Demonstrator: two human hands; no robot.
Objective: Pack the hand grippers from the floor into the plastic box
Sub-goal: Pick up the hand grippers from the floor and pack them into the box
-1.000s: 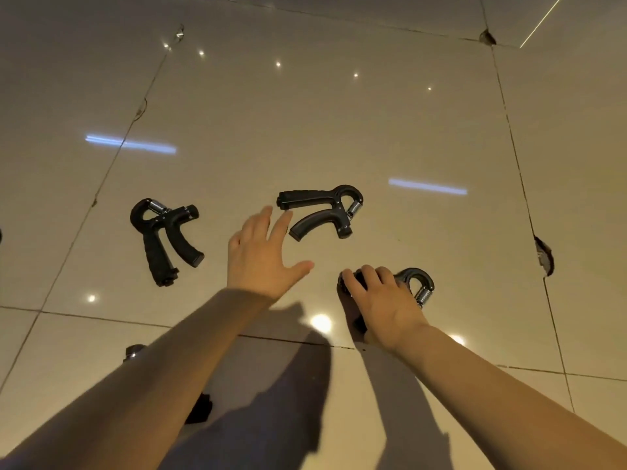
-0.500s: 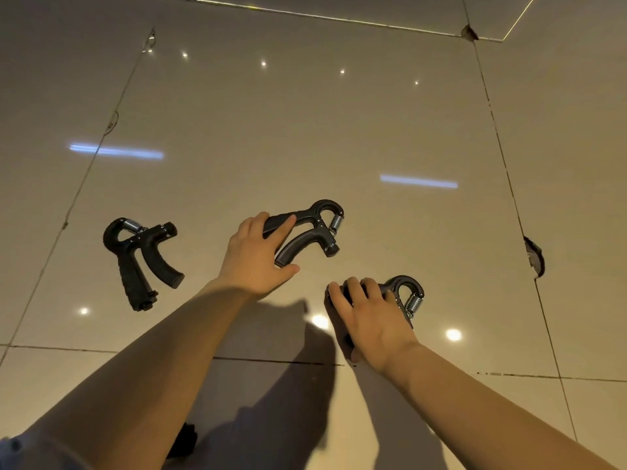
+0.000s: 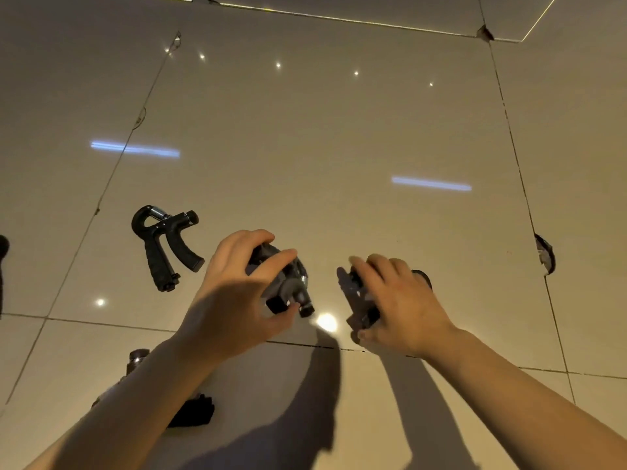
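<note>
On the glossy beige tiled floor (image 3: 339,147) I see a matte black hand gripper (image 3: 166,247) with a coiled steel spring, lying flat at left. My left hand (image 3: 237,293) curls round a second gripper (image 3: 288,286); my right hand (image 3: 397,300) clutches a third gripper (image 3: 359,300), both blurred.

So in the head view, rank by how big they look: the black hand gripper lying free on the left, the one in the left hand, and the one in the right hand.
1. Free black hand gripper, fully visible.
2-3. Black gripper in the left hand and black gripper in the right hand: both blurred and half covered by fingers, so unranked.
</note>
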